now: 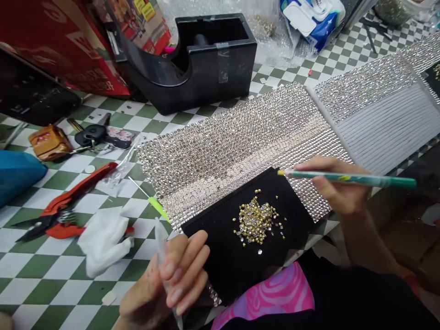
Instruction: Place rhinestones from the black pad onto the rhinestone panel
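Note:
My right hand (338,185) grips a green picker pen (347,178) that lies nearly level, its yellowish tip pointing left over the rhinestone sheet (237,146). A black pad (240,238) lies on the sheet's near edge and carries a loose pile of small gold and clear rhinestones (256,222). My left hand (172,279) sits at the pad's left corner, fingers curled around a clear glue tube (161,238) whose green nozzle (158,207) and thin needle point up and left.
On the green-and-white checked surface: red pliers (65,206), a crumpled white tissue (103,240), keys (92,136), a black tape dispenser (202,59), a red box (65,46), a wet-wipes pack (316,18). A second rhinestone panel (381,105) lies to the right.

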A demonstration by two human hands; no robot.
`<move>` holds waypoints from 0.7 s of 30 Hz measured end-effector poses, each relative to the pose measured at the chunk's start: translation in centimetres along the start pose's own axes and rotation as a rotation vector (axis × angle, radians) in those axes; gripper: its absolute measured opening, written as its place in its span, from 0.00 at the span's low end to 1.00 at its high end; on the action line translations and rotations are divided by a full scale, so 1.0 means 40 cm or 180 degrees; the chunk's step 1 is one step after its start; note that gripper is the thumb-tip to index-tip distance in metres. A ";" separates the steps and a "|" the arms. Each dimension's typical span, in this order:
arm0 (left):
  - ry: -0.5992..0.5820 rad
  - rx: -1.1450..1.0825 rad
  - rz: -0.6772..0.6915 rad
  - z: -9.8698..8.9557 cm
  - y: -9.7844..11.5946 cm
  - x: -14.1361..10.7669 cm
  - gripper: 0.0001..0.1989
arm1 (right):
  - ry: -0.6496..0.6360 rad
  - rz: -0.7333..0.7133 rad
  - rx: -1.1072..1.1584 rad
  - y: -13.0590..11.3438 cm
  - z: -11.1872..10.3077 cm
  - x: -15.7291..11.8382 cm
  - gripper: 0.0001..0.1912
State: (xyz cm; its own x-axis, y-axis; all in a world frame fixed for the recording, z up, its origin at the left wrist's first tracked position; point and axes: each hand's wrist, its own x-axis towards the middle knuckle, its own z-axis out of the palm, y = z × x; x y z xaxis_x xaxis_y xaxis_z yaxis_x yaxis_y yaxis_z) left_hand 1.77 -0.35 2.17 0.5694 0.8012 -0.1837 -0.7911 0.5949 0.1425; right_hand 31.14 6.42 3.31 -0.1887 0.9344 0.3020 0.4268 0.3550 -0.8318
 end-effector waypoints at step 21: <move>-0.0346 -0.0148 -0.0118 0.011 0.005 0.015 0.26 | -0.0652 -0.0560 -0.0144 0.011 0.080 -0.007 0.11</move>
State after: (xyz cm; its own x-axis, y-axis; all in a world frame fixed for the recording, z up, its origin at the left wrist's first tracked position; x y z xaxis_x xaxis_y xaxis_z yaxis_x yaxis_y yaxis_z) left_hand 2.03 0.28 2.51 0.6175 0.7824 -0.0812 -0.7770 0.6228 0.0920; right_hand 28.57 6.22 1.36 -0.4364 0.8347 0.3359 0.4097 0.5167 -0.7518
